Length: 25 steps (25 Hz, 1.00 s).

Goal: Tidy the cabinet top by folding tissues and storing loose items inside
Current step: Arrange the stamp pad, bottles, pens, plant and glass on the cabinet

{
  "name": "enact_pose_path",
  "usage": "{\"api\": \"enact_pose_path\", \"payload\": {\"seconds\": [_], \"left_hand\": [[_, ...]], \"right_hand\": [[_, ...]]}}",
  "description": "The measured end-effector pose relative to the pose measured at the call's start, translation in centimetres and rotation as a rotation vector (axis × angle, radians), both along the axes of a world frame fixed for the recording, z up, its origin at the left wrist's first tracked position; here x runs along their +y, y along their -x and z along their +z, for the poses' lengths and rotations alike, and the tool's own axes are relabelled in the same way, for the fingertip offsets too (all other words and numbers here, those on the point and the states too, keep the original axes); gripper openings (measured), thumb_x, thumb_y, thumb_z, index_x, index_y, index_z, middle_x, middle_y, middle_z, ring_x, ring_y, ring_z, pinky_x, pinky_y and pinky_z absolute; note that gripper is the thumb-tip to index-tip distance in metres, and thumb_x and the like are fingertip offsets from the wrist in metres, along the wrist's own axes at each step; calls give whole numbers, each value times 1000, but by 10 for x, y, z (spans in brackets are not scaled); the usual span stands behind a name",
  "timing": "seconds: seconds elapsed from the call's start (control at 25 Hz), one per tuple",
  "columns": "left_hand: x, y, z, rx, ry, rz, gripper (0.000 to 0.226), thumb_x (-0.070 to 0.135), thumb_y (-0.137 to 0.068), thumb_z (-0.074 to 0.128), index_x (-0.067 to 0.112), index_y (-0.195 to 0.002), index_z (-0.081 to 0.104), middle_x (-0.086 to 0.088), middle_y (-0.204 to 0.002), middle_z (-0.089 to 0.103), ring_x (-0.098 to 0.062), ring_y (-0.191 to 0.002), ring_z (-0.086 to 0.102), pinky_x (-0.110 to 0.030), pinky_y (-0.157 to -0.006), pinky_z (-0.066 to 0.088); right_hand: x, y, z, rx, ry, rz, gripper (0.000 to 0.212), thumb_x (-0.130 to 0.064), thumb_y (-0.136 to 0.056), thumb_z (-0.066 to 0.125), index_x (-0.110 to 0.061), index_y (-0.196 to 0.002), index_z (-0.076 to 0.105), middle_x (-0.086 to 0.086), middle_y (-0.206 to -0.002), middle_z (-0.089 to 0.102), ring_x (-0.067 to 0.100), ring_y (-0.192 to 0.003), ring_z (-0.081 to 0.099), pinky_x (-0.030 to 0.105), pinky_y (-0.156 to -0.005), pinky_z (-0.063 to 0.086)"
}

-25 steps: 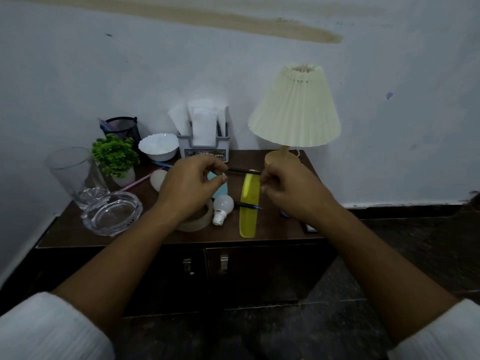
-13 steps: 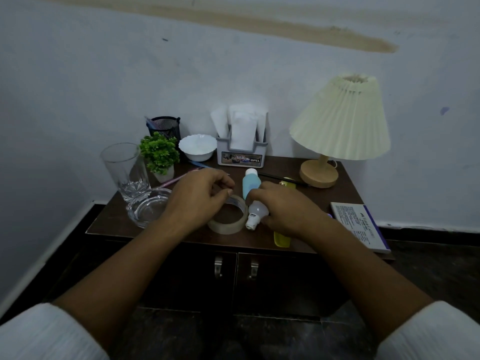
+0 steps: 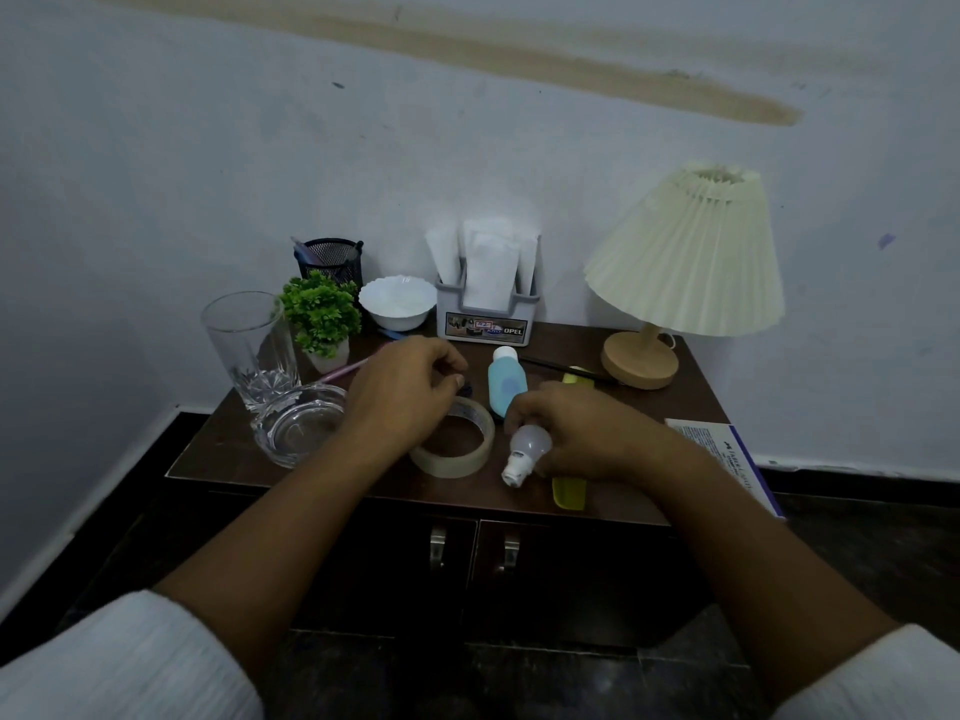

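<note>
You are in the storing step. Your right grip curls round the globe of the light bulb, which lies on the cabinet top with its cap pointing at the front edge. Your left grip hovers over the tape roll with fingers curled and thumb meeting forefinger. Something small and dark sits at the fingertips, and I cannot tell whether you hold it.

The tissues stand in the grey holder at the back, so that part looks done. The blue bottle, the yellow comb under your right wrist, a black pencil and a pink pen all wait to go inside.

Both doors below are closed, handles side by side. I judge that one hand must let go and pull a door before the bulb can go in. Lift it gently, because it is glass and will roll.

Along the back stand a mesh pen cup, a small plant, a white bowl and a pleated lamp. On the left are a tall glass and a glass ashtray, and a booklet overhangs the right edge. Behind is a pale wall with a tan streak, and below it a dark floor.
</note>
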State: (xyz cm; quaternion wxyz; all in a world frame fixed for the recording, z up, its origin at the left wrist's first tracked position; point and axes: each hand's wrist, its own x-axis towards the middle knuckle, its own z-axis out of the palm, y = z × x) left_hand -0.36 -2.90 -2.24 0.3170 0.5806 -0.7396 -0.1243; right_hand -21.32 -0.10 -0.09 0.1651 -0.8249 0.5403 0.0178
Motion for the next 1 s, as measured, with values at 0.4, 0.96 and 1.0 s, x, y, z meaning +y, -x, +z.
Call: {"api": "enact_pose_path", "payload": {"seconds": [0.4,0.96,1.0], "left_hand": [[-13,-48,12,127,52,152,14,19,-90,70,24,-103,76,7,-96,72,-4,-80,59,-28,-69,48],[-39,-31,-15,-664,-46,-34,48,14,-90,62,28,-136,55,1,-137,55,-27,-121,45,-42,-87,46],[-41,-30,-16,-672,-37,-40,50,14,-91,62,29,-137,53,1,-138,55,-27,-123,45,-42,-87,45]], "right_hand": [[-25,6,4,-267,206,-255,29,-19,-90,68,-24,-119,64,-1,-115,68,12,-98,62,33,-83,55],[-60,-46,-26,-166,147,-590,52,-38,-84,74,-12,-123,53,9,-117,64,23,-97,60,33,-71,46],[-61,-44,-24,-203,180,-597,45,-34,-84,73,-12,-121,56,9,-115,65,22,-94,59,33,-71,46]]}}
